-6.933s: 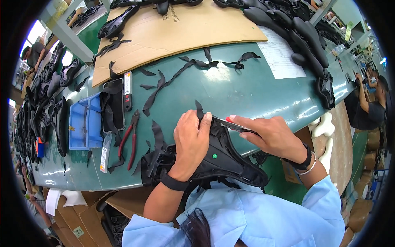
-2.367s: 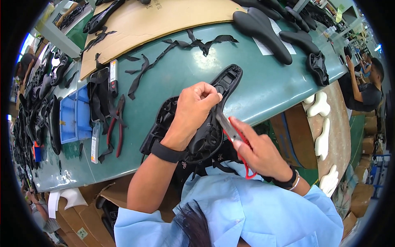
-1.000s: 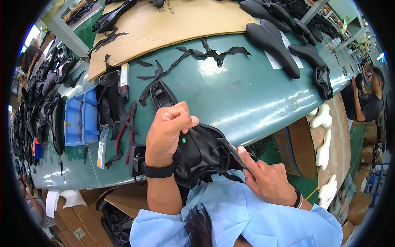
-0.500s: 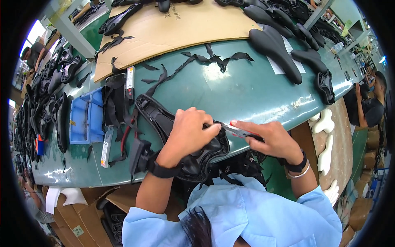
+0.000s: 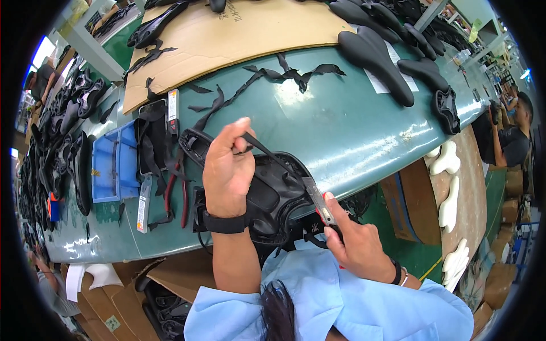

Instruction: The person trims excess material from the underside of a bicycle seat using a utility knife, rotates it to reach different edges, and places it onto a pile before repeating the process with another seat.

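Note:
A black bicycle saddle (image 5: 264, 193) lies underside up at the table's near edge, its narrow nose pointing to the far left. Above it my left hand (image 5: 230, 162) pinches a thin black strip (image 5: 264, 149), pulled taut from the saddle's rim. My right hand (image 5: 358, 241) grips a utility knife (image 5: 321, 206), index finger stretched along the handle. The knife's blade touches or nearly touches the saddle's right edge, where the strip joins it. Part of the saddle is hidden behind my left hand and wrist.
Left of the saddle are red-handled pliers (image 5: 175, 196), a blue bin (image 5: 115, 165) and blade cases (image 5: 144, 204). Black offcuts (image 5: 301, 79) lie beyond. Finished saddles (image 5: 375, 65) rest at the far right, near a cardboard sheet (image 5: 244, 34). White foam pieces (image 5: 449, 202) stand right of the table.
My left hand has risen and turned from the saddle's rim, drawing the strip up and left. My right hand with the knife has moved down and nearer, the blade now pointing up and away.

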